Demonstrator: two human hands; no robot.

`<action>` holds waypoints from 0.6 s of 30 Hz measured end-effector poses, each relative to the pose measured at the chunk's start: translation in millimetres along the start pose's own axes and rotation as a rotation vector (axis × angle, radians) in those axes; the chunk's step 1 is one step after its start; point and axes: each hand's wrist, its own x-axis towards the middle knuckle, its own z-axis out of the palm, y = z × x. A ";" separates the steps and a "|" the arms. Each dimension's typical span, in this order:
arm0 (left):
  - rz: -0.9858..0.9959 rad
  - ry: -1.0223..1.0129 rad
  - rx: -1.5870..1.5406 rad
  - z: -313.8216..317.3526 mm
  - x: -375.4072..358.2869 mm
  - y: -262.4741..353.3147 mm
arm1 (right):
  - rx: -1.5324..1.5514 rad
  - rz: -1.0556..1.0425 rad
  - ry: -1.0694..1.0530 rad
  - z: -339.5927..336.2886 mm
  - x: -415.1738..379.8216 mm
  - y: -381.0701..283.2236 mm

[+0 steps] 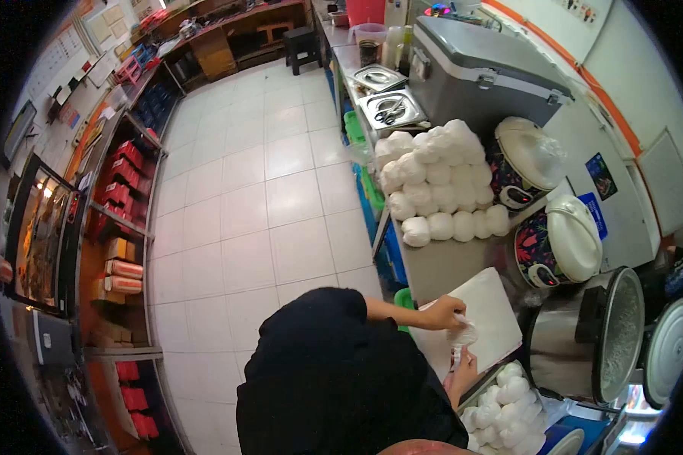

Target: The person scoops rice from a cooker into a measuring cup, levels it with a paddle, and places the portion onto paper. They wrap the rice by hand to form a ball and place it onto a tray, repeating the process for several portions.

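Observation:
Over a stack of flat white sheets (pixel 487 307) on the counter, my two hands hold a small white wrapped bundle (pixel 463 335). My left hand (pixel 449 312) pinches its top with closed fingers. From below, my right hand (pixel 463 370) is closed around its lower part, where a bit of reddish colour shows. What is inside the wrapping I cannot make out. Beside my right hand, more white rounded bundles (pixel 506 409) are heaped in a container. Farther along the counter stand stacked rows of similar white bundles (pixel 440 178).
Two patterned rice cookers (pixel 550 241) and a large metal pot (pixel 573 341) line the counter's far side. Beyond the bundles are a grey cooler box (pixel 478 72) and metal lidded trays with scissors (pixel 391 110). Shelves with red boxes (pixel 125 178) stand across the tiled floor (pixel 243 197).

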 end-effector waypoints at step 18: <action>0.409 -0.478 0.770 39.8 21.6 -10.9 | 0.062 -0.309 0.107 28.2 26.9 2.8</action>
